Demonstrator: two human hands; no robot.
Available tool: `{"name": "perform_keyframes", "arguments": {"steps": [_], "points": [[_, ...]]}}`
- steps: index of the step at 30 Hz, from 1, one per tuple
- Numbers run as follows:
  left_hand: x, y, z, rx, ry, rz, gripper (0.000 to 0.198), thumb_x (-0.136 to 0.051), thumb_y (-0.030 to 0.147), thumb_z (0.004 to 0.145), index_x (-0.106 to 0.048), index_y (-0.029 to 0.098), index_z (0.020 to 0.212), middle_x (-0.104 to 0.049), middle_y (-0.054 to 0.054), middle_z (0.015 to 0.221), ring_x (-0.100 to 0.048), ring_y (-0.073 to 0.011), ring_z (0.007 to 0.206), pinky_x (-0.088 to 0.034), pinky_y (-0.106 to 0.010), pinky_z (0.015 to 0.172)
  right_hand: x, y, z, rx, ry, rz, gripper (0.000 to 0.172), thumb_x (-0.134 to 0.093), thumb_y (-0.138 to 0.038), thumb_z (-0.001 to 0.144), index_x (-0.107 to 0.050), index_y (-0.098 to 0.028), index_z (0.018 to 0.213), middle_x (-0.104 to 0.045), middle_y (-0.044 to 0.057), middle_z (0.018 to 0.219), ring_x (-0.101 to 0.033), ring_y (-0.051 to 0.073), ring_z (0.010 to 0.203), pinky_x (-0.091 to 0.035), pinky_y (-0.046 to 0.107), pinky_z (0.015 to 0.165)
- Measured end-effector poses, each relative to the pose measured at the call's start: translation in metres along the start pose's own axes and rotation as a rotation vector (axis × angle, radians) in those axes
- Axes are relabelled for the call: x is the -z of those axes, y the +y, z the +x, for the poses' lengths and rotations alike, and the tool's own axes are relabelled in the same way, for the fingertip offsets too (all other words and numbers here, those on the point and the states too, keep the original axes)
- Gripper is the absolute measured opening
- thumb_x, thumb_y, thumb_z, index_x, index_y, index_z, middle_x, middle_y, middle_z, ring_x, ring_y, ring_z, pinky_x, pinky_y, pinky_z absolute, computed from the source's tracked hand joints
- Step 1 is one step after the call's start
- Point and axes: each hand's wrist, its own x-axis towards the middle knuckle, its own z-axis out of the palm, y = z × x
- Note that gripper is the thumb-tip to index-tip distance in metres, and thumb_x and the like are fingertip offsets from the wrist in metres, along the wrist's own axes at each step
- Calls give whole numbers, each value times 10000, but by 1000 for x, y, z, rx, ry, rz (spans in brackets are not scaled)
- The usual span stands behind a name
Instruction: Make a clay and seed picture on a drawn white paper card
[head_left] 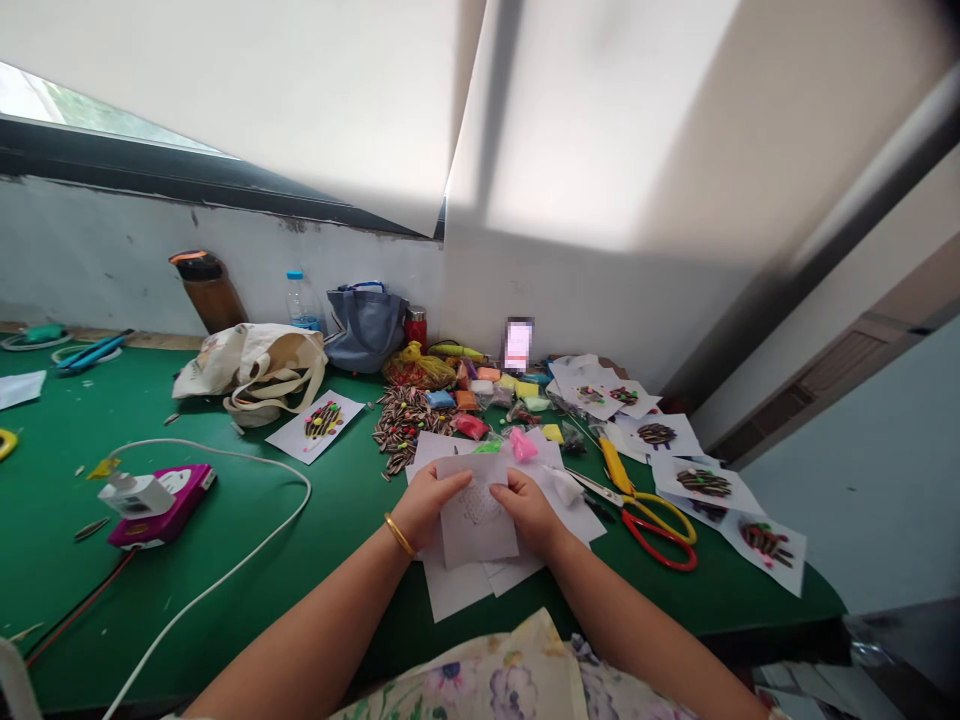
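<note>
Drawn sheet [480,548] is sitting dead centre, lying between the two hands, so neither hand is nearer. Its long axis is running approx. 12 to 6 o'clk, top leaning slightly twd 11. L hand [424,503] is coming in at 10 o'clk, R hand [534,512] at 2-3.

Both grips are grasping the sheet: thumbs are pressing on top, near the upper half; fingers beneath are mostly hiding, so can't tell exact placement. A faint outline is showing betw. the thumbs. Sheet is hovering or resting over loose white paper [450,592] on the green worktop [352,510]; can't tell if they're touching.

Rel. to the sheet: green lump [487,447] is lying at 12, just past the top edge; pink lump [521,446] at 1, nearer R hand; seed pile [409,420] at 11, nearer L hand. White wad [568,487] is sitting betw. 2 and 3, just beside R hand. Scissors [625,500] are lying at 3, apart from R hand, handles pointing twd 4. One seed-covered card [324,420] is lying at 10, well apart.
</note>
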Motion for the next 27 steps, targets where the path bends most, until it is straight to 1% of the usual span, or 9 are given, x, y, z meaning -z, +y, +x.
{"name": "perform_keyframes", "arguments": {"steps": [4, 7, 9, 11, 13, 14, 16, 19, 27], "points": [[0, 0, -1, 14, -10, 58, 472, -872, 318, 536, -683, 118, 920, -728, -75, 825, -663, -189, 676, -524, -287, 630, -1, 2, 1, 0, -1, 10, 265, -689, -405, 750, -626, -193, 896, -640, -3, 744, -582, 163, 629, -461, 286, 621], [0, 0, -1, 15, -6, 46, 490, -872, 342, 535, -691, 121, 933, -735, -84, 847, -670, -197, 687, -534, -299, 640, 1, 3, 3, 69, 82, -38, 309, -601, -490, 824, -567, -223, 976, -602, -17, 739, -547, 154, 621, -440, 278, 609], [0, -1, 0, -2, 26, 38, 500, -874, 355, 531, -693, 125, 936, -737, -90, 866, -674, -202, 698, -539, -303, 649, 5, -1, 3, 164, 213, -168, 314, -509, -524, 879, -526, -234, 998, -557, -27, 714, -508, 147, 612, -415, 267, 594], [0, -2, 0, -16, 55, 50, 501, -871, 371, 536, -696, 126, 937, -738, -96, 869, -677, -206, 697, -539, -305, 648, 9, -10, 1, 289, 354, -380, 276, -461, -494, 913, -513, -227, 959, -527, -23, 718, -486, 147, 641, -402, 263, 613], [0, -3, 1, -11, 61, 75, 493, -862, 389, 550, -702, 123, 933, -739, -101, 854, -677, -210, 682, -536, -308, 636, 10, -24, -4, 422, 411, -620, 214, -447, -417, 933, -528, -218, 935, -547, 1, 782, -502, 158, 719, -407, 273, 669], [0, -3, 1, -5, 52, 88, 487, -856, 396, 560, -706, 122, 933, -740, -104, 851, -676, -212, 679, -535, -309, 633, 8, -32, -7, 479, 376, -738, 192, -441, -374, 938, -548, -215, 917, -560, 11, 796, -510, 163, 738, -406, 277, 686], [1, -3, 0, -3, 24, 104, 479, -847, 399, 575, -714, 121, 942, -741, -107, 870, -676, -214, 696, -533, -309, 641, 4, -46, -12, 557, 243, -983, 173, -451, -297, 933, -597, -213, 895, -594, 35, 839, -534, 178, 799, -404, 291, 736], [1, -3, 0, -12, -23, 113, 486, -847, 387, 576, -720, 125, 965, -742, -106, 913, -675, -215, 738, -529, -306, 669, -3, -56, -14, 610, 193, -1203, 186, -460, -230, 920, -640, -210, 881, -612, 65, 892, -549, 198, 871, -403, 303, 781], [2, -3, 0, -4, -14, 147, 493, -853, 392, 558, -724, 109, 941, -741, -112, 896, -671, -221, 737, -526, -310, 670, -7, -47, -11, 585, 157, -1365, 165, -498, -188, 903, -654, -211, 854, -612, 50, 844, -552, 184, 820, -383, 292, 738]]}}
